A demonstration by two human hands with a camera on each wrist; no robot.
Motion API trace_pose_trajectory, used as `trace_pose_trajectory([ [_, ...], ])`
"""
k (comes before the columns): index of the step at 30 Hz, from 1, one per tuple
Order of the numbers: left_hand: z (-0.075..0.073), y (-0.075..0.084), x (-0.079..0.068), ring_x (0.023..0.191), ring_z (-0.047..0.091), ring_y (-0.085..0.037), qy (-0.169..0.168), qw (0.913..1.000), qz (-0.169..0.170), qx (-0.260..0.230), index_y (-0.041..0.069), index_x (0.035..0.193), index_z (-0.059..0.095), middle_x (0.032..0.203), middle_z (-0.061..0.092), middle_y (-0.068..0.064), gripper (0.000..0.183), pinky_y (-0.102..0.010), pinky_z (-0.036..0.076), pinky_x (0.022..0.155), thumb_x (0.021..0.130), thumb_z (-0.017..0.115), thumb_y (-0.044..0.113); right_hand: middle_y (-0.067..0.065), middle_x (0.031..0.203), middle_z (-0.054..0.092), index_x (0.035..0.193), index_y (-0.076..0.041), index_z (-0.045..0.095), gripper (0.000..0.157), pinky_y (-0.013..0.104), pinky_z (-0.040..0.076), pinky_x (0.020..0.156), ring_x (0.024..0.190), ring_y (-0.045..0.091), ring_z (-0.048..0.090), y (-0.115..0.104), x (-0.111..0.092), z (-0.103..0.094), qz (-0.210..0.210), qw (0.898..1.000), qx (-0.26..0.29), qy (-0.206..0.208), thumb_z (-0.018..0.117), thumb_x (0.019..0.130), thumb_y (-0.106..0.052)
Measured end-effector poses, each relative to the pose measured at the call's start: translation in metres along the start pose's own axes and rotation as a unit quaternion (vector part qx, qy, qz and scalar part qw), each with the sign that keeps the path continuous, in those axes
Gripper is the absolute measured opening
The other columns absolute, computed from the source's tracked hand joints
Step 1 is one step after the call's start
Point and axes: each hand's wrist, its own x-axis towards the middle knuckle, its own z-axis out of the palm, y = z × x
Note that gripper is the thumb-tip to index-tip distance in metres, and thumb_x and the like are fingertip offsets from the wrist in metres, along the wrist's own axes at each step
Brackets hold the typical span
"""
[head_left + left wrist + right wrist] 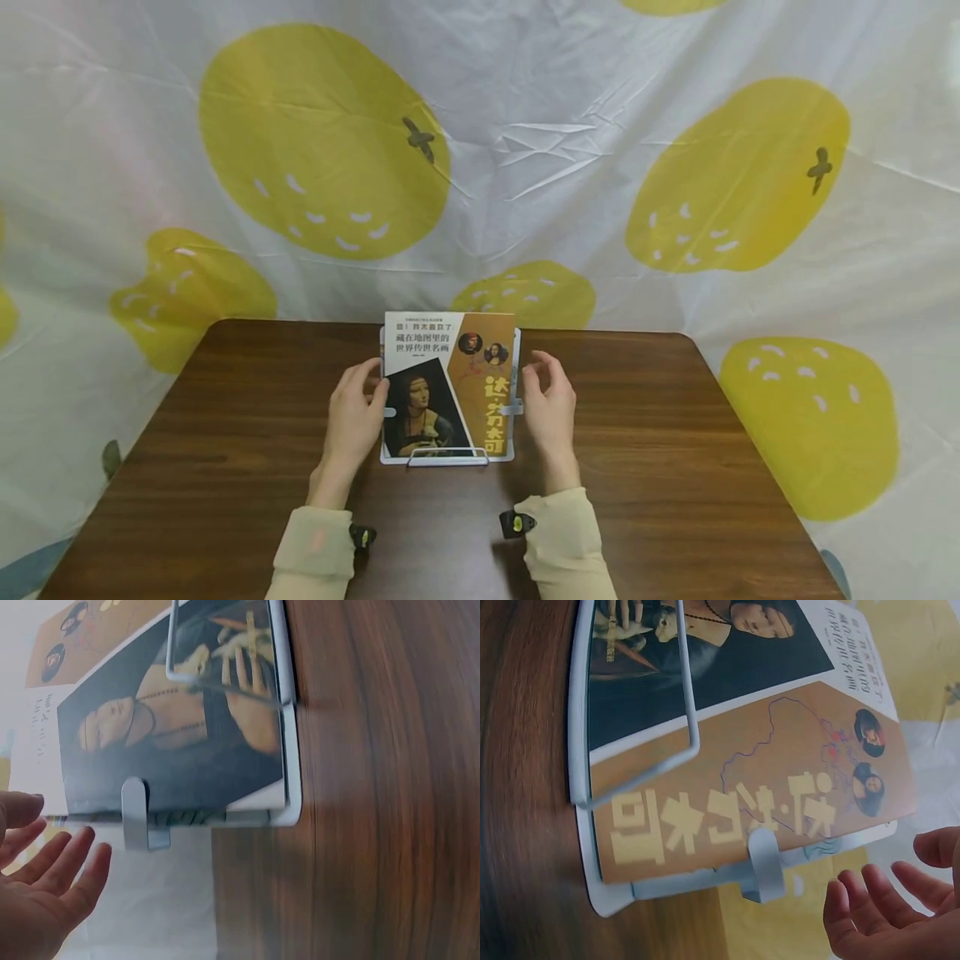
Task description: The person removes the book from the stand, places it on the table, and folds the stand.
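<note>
A book (pixel 427 342) with a painted portrait and a brown panel on its cover leans upright on a book stand (pixel 384 459). The stand's wire bar (pixel 689 682) crosses the front of the cover low down. Side clips hold the cover: one (pixel 135 814) at the left edge, another (pixel 765 862) at the right. My left hand (pixel 357 412) is beside the left edge, fingers loosely bent and grasping nothing. On the other side, my right hand (pixel 551 408) hovers just off the right edge, its fingers relaxed and apart from the book in the right wrist view.
The stand rests on a dark wooden table (pixel 645 467) with rounded far corners. Behind it hangs a white curtain (pixel 540 75) printed with large yellow fruit. Black straps (pixel 517 523) circle both wrists below light sleeves.
</note>
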Motion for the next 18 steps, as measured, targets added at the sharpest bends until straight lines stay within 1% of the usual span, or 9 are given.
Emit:
trace_pose_trajectory([
  [4, 0.005, 0.002, 0.0, 0.09, 0.063, -0.029, 0.015, 0.9996, -0.018, -0.017, -0.003, 0.123, 0.061, 0.105, 0.059, -0.02, 0.033, -0.041, 0.055, 0.074, 0.091, 0.065, 0.002, 0.006, 0.091, 0.065, 0.114, -0.008, 0.066, 0.022, 0.034, 0.042, 0.071, 0.079, 0.019, 0.055, 0.002, 0.001, 0.005, 0.017, 1.0, -0.001, 0.009, 0.061, 0.092, -0.009],
  [10, 0.012, 0.0, 0.002, 0.084, 0.064, -0.028, 0.053, 0.9975, -0.037, -0.028, -0.002, 0.116, 0.064, 0.096, 0.058, -0.016, 0.029, -0.039, 0.054, 0.072, 0.087, 0.069, 0.0, 0.005, 0.09, 0.067, 0.11, -0.005, 0.068, 0.02, 0.034, 0.043, 0.072, 0.082, 0.023, 0.06, 0.009, 0.002, 0.013, 0.026, 1.0, -0.013, 0.01, 0.064, 0.09, -0.008],
  [14, 0.016, -0.003, 0.003, 0.08, 0.065, -0.027, 0.075, 0.9959, -0.038, -0.034, -0.002, 0.112, 0.066, 0.092, 0.059, -0.015, 0.029, -0.029, 0.053, 0.068, 0.085, 0.073, 0.001, 0.005, 0.089, 0.067, 0.108, -0.005, 0.069, 0.021, 0.034, 0.043, 0.071, 0.081, 0.025, 0.06, 0.011, 0.001, 0.016, 0.031, 0.999, -0.012, 0.015, 0.068, 0.088, -0.008],
  [18, 0.019, -0.002, 0.004, 0.078, 0.064, -0.025, 0.089, 0.9944, -0.036, -0.045, -0.002, 0.11, 0.066, 0.091, 0.059, -0.015, 0.03, -0.02, 0.049, 0.065, 0.083, 0.077, 0.005, 0.005, 0.088, 0.069, 0.107, -0.006, 0.069, 0.02, 0.032, 0.044, 0.069, 0.079, 0.021, 0.061, 0.011, 0.0, 0.018, 0.031, 0.999, -0.018, 0.023, 0.069, 0.087, -0.008],
])
